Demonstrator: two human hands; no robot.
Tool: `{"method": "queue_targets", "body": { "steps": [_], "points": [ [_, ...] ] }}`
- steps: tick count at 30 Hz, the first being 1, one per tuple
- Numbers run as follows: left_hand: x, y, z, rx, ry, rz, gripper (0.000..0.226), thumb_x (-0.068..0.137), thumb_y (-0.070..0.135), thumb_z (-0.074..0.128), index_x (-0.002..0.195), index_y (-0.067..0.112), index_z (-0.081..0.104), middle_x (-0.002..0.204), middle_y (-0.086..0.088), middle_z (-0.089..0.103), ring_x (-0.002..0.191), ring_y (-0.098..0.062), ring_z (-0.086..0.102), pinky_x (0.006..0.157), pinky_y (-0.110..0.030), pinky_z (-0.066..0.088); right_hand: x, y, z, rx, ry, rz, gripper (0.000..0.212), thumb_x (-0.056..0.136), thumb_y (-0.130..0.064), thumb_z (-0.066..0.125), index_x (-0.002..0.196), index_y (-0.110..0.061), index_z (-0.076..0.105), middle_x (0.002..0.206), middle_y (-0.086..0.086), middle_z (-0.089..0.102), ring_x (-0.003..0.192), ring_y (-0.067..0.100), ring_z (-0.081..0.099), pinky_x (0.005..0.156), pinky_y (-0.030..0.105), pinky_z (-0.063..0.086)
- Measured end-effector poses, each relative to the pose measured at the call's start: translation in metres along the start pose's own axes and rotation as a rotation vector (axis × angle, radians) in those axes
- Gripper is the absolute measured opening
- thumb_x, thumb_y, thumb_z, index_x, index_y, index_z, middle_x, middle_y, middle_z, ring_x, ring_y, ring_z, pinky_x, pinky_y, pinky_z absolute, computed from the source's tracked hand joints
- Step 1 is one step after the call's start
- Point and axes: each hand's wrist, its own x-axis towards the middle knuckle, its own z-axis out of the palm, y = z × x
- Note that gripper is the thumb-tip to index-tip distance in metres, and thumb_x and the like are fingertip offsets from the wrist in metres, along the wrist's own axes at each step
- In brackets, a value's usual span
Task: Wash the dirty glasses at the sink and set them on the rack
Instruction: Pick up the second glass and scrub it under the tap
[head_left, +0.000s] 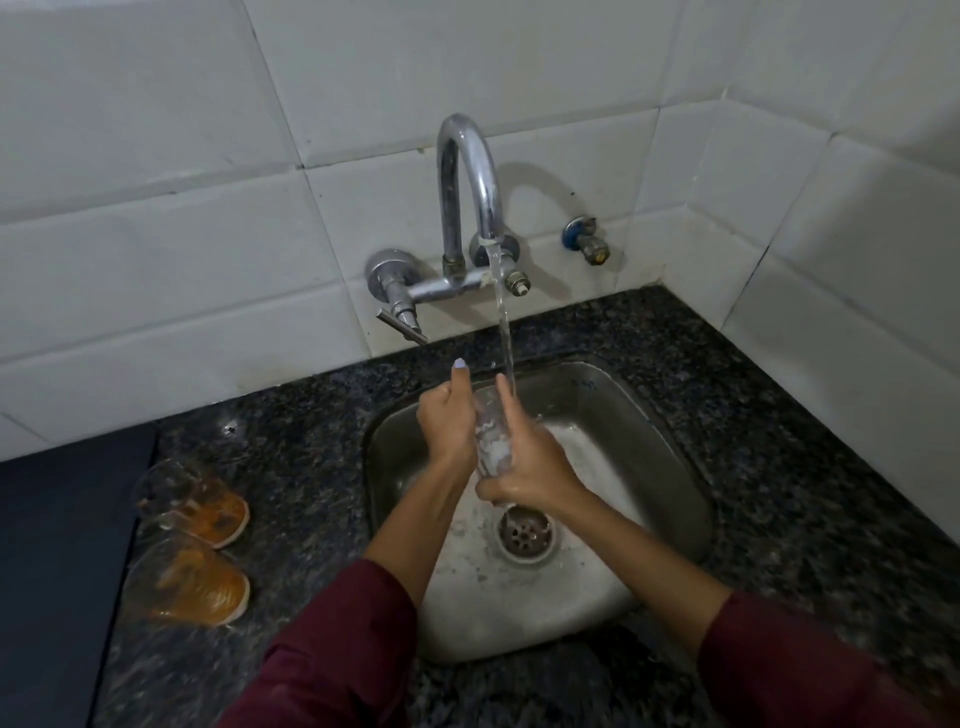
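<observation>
Maroon sleeves (332, 649) are seen nearest; one soapy glass (491, 431) is grasped by the left hand (447, 421) and right hand (530, 462) over the sink (649, 441), under running water (503, 312). Two dirty glasses (192, 540) are left unwashed on the counter (311, 415); no rack is visible.

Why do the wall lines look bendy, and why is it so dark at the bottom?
Head view: the wide lens curves the tile lines; light falls on the tap, which throws a shadow on the wall; the sleeves and two dirty glasses sit dim, slightly blurred, at the edges.
</observation>
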Motion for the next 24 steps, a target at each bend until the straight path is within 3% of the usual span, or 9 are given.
{"method": "queue_targets", "body": {
  "steps": [5,7,9,12,14,16,18,21,24],
  "points": [
    [-0.001,-0.002,-0.002,-0.322,0.044,-0.209,0.043,0.094,0.027,0.056,0.055,0.014,0.043,0.053,-0.005,0.045,0.046,-0.016,0.046,0.053,-0.026,0.042,-0.004,0.002,-0.019,0.973,-0.376,0.224,0.061,0.069,-0.001,0.066,0.121,-0.031,0.055,0.107,0.011,0.060,0.078,0.028,0.065,0.065,0.037,0.052],
    [-0.001,-0.003,-0.003,-0.387,0.020,-0.214,0.042,0.093,0.021,0.056,0.054,0.016,0.044,0.052,-0.003,0.043,0.047,-0.016,0.044,0.055,-0.029,0.041,-0.006,0.000,-0.024,0.999,-0.377,0.291,0.054,0.075,0.000,0.063,0.118,-0.033,0.057,0.102,0.012,0.062,0.072,0.028,0.066,0.065,0.038,0.053],
    [-0.003,-0.003,-0.004,-0.098,0.006,-0.029,0.043,0.095,0.020,0.054,0.052,0.013,0.048,0.051,-0.002,0.044,0.048,-0.015,0.041,0.055,-0.029,0.036,-0.008,-0.007,-0.024,0.650,-0.266,0.278,0.070,0.077,-0.002,0.064,0.132,-0.039,0.042,0.103,0.008,0.064,0.070,0.023,0.066,0.062,0.034,0.053],
    [-0.012,0.005,0.000,0.408,-0.060,0.302,0.048,0.097,0.029,0.050,0.054,0.008,0.058,0.046,-0.001,0.047,0.045,-0.012,0.044,0.048,-0.026,0.032,-0.008,-0.010,-0.018,-0.450,-0.026,0.037,0.109,0.070,-0.028,0.072,0.146,-0.041,-0.005,0.115,0.011,0.056,0.092,0.028,0.063,0.072,0.037,0.054],
    [-0.012,0.012,0.003,0.401,-0.031,0.333,0.052,0.096,0.029,0.051,0.048,0.010,0.053,0.042,0.001,0.043,0.041,-0.011,0.041,0.046,-0.026,0.030,-0.009,-0.011,-0.014,-0.620,0.078,-0.041,0.116,0.068,-0.036,0.073,0.145,-0.040,-0.013,0.126,0.014,0.048,0.105,0.034,0.057,0.079,0.039,0.050],
    [-0.007,0.014,0.004,0.289,-0.022,0.308,0.057,0.095,0.027,0.055,0.041,0.013,0.042,0.040,0.001,0.038,0.038,-0.010,0.036,0.047,-0.029,0.028,-0.009,-0.012,-0.016,-0.396,0.042,-0.028,0.120,0.062,-0.032,0.076,0.144,-0.043,-0.011,0.128,0.013,0.050,0.105,0.032,0.059,0.082,0.041,0.052],
    [-0.004,0.015,0.003,0.189,-0.048,0.268,0.058,0.094,0.024,0.057,0.041,0.016,0.036,0.042,0.001,0.033,0.035,-0.005,0.029,0.044,-0.027,0.027,-0.008,-0.014,-0.023,0.074,-0.061,0.058,0.116,0.057,-0.016,0.075,0.144,-0.048,0.004,0.116,0.010,0.060,0.088,0.027,0.067,0.073,0.042,0.058],
    [-0.001,0.013,0.002,-0.061,-0.046,0.105,0.051,0.093,0.020,0.059,0.047,0.015,0.036,0.050,-0.002,0.035,0.043,-0.013,0.031,0.045,-0.026,0.027,-0.004,-0.011,-0.033,0.716,-0.287,0.175,0.081,0.065,0.004,0.068,0.126,-0.044,0.045,0.098,0.007,0.067,0.072,0.027,0.066,0.062,0.038,0.054],
    [0.005,0.007,0.002,-0.160,-0.019,0.014,0.044,0.091,0.021,0.060,0.053,0.011,0.041,0.057,-0.005,0.040,0.052,-0.017,0.036,0.054,-0.030,0.031,-0.004,-0.009,-0.039,0.926,-0.395,0.220,0.069,0.069,0.002,0.066,0.123,-0.038,0.050,0.096,0.009,0.066,0.071,0.030,0.065,0.059,0.034,0.053]
  ]
}}
